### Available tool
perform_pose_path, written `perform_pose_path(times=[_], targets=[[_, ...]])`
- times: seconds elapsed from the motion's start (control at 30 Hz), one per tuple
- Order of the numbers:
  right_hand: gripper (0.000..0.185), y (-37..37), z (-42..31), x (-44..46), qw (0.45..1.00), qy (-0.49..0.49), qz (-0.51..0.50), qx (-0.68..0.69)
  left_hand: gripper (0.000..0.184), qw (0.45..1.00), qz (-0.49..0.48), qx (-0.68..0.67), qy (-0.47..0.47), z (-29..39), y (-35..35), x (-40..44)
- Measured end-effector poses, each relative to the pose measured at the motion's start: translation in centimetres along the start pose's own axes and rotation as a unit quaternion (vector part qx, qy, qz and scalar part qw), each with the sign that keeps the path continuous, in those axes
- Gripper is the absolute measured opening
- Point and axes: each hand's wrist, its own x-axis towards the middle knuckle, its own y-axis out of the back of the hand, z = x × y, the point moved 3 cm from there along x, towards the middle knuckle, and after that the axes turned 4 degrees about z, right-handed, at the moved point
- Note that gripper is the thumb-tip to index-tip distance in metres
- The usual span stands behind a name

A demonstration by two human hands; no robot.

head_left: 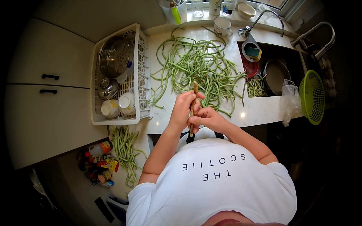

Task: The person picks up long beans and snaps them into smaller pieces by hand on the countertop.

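Note:
Both my hands are close together in front of my chest, over the counter's near edge. My left hand [183, 108] is closed around a long bean pod [195, 89], which looks brown and withered at its upper end. Just below and to the right, the fingers of my right hand [208, 119] are closed on the lower part of that pod. The pod stands nearly in line with my body, and its greenish lower tip shows beneath my fingers. Beyond my hands, a tangled heap of long green beans [200, 62] spreads over the white counter [256, 115].
To the left stands a white dish rack [140, 75] with bowls and metal pans. More long beans [125, 148] lie near bottles [98, 149]. On the right, the sink [269, 56] holds a pan and bean pieces [256, 87], near a plastic bag [290, 100] and green colander [313, 97].

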Motion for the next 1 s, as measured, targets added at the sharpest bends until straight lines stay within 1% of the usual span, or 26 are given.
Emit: perform_pose_path(times=[0.07, 0.17, 0.33, 0.37, 0.4, 0.43, 0.47, 0.53, 0.57, 0.6, 0.63, 0.67, 0.7, 0.77, 0.8, 0.87, 0.9, 0.97, 1.0], targets=[[0.029, 0.1, 0.2, 0.1, 1.0, -0.005, 0.0, 0.0, 0.028, 1.0, -0.011, 0.004, 0.002, 0.0, 0.2, 0.1], [0.029, 0.1, 0.2, 0.0, 1.0, -0.009, -0.005, 0.008, 0.028, 0.999, -0.029, -0.025, 0.019, -0.2, 0.4, 0.1], [0.029, 0.5, 0.2, 0.0, 0.999, -0.017, -0.006, 0.039, 0.037, 0.999, -0.044, -0.011, 0.018, 0.1, 0.1, -0.2], [0.028, 1.3, -0.3, 0.0, 0.998, 0.026, 0.047, -0.035, 0.037, 0.999, -0.043, -0.011, 0.018, 0.2, 0.0, -0.3], [0.027, 2.1, -1.0, -0.1, 0.987, 0.069, 0.099, -0.109, 0.038, 0.999, -0.028, 0.03, -0.007, 0.5, -0.1, -0.5], [0.027, 2.7, -2.8, -0.5, 0.933, 0.091, 0.135, -0.32, 0.04, 0.997, -0.013, 0.071, -0.033, 0.7, -0.2, -0.7], [0.027, 2.6, -3.2, -0.6, 0.933, 0.091, 0.135, -0.32, 0.04, 0.997, -0.013, 0.071, -0.032, 0.8, -0.5, -1.0], [0.028, 2.5, -4.4, -1.1, 0.899, 0.184, 0.173, -0.358, 0.043, 0.978, -0.006, 0.175, -0.11, 1.4, -1.3, -1.7], [0.029, 2.2, -4.6, -1.3, 0.916, 0.182, 0.142, -0.329, 0.047, 0.967, -0.021, 0.22, -0.128, 1.7, -1.3, -1.8], [0.029, 2.1, -4.5, -1.3, 0.915, 0.181, 0.145, -0.33, 0.047, 0.967, -0.024, 0.219, -0.127, 2.2, -1.7, -2.0], [0.028, 2.2, -4.3, -1.1, 0.949, 0.186, 0.143, -0.209, 0.044, 0.949, -0.01, 0.275, -0.155, 3.0, -2.3, -2.5], [0.028, 2.4, -4.3, -1.1, 0.968, 0.189, 0.139, -0.084, 0.04, 0.926, 0.005, 0.329, -0.183, 3.6, -2.7, -2.8], [0.021, 2.7, -4.5, -1.2, 0.963, 0.192, 0.175, -0.077, 0.04, 0.927, 0.004, 0.328, -0.183, 3.7, -2.8, -2.9], [0.019, 3.1, -4.9, -1.4, 0.959, 0.193, 0.188, -0.087, 0.026, 0.913, 0.016, 0.36, -0.19, 3.8, -2.7, -3.3], [0.017, 3.1, -5.2, -1.6, 0.955, 0.196, 0.2, -0.097, 0.026, 0.913, 0.016, 0.361, -0.189, 3.5, -2.7, -3.4], [0.014, 2.6, -5.6, -1.9, 0.955, 0.196, 0.203, -0.093, 0.012, 0.9, 0.046, 0.355, -0.248, 3.3, -2.8, -3.6], [0.014, 2.4, -5.7, -1.9, 0.958, 0.198, 0.194, -0.076, 0.012, 0.9, 0.045, 0.356, -0.248, 3.1, -2.9, -3.6], [0.015, 2.2, -5.9, -2.0, 0.961, 0.199, 0.185, -0.058, 0.009, 0.858, 0.082, 0.399, -0.313, 3.1, -3.1, -3.8], [0.014, 2.1, -6.0, -2.1, 0.961, 0.2, 0.183, -0.05, 0.009, 0.858, 0.081, 0.399, -0.313, 3.2, -3.3, -3.9]])
